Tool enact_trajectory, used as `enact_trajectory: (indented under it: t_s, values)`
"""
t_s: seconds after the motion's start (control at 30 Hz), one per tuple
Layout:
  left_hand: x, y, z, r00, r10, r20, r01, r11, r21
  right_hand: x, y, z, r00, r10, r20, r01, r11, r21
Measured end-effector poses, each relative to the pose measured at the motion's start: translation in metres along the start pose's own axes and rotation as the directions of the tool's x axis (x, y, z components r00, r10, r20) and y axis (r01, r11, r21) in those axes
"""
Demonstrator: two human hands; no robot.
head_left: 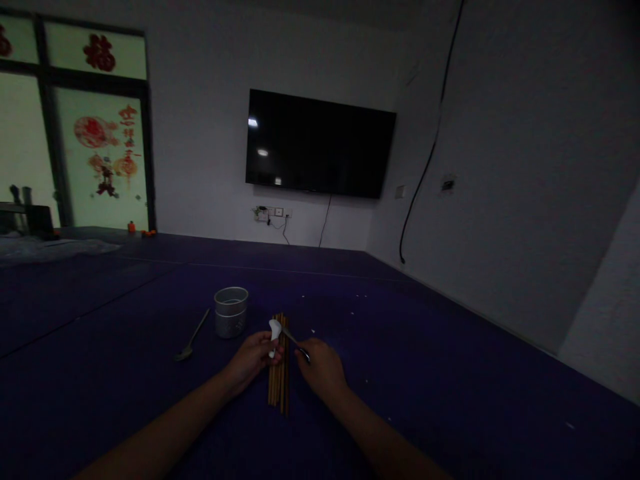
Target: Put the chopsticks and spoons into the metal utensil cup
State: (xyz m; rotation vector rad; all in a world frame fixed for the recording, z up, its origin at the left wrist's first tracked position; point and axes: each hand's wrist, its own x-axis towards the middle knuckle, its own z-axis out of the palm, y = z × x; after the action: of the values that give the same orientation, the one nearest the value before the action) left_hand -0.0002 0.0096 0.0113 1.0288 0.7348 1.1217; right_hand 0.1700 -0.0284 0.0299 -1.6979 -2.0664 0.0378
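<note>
My left hand (255, 359) is closed around a small white soup spoon (275, 329), its bowl pointing up and away. In my right hand (321, 367) is a slim metal utensil (291, 337), gripped near its dark end. Its far tip meets or overlaps the edge of the white spoon; its kind is too dim to tell. Beneath both hands, a bundle of wooden chopsticks (278, 387) lies lengthwise on the purple surface. To the left stands a grey metal cup (231, 313), upright and with holes low in its side. Beside the cup lies a long-handled metal spoon (193, 341).
The purple surface (150, 400) reaches to the walls, with small white scraps (313, 331) scattered on it. Clear plastic sheeting (55, 249) and small orange items (132, 227) lie at the far left. A black cable (423, 180) hangs down the right wall.
</note>
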Motion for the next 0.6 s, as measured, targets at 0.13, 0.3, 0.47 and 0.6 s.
enact_trajectory:
  t_s: [0.13,0.3,0.47,0.6]
  values:
    - [-0.0001,0.0013,0.0018,1.0,-0.005,0.012,0.005,1.0,-0.005,-0.0004,-0.0006,-0.0004,1.0,-0.006,0.017,0.006,1.0,-0.015]
    - [-0.0005,0.0013,0.0026,1.0,-0.004,-0.001,0.004,1.0,-0.002,-0.0019,-0.0027,-0.0026,0.998,-0.058,0.029,0.059,0.997,-0.051]
    - [-0.002,0.002,0.0022,1.0,0.003,0.014,-0.003,1.0,0.004,-0.0024,-0.0034,-0.0027,0.996,-0.075,0.043,0.078,0.994,-0.073]
    - [-0.0009,0.0009,0.0015,1.0,0.01,0.01,-0.01,1.0,0.002,-0.002,-0.0027,-0.0023,0.995,-0.076,0.061,0.081,0.993,-0.08]
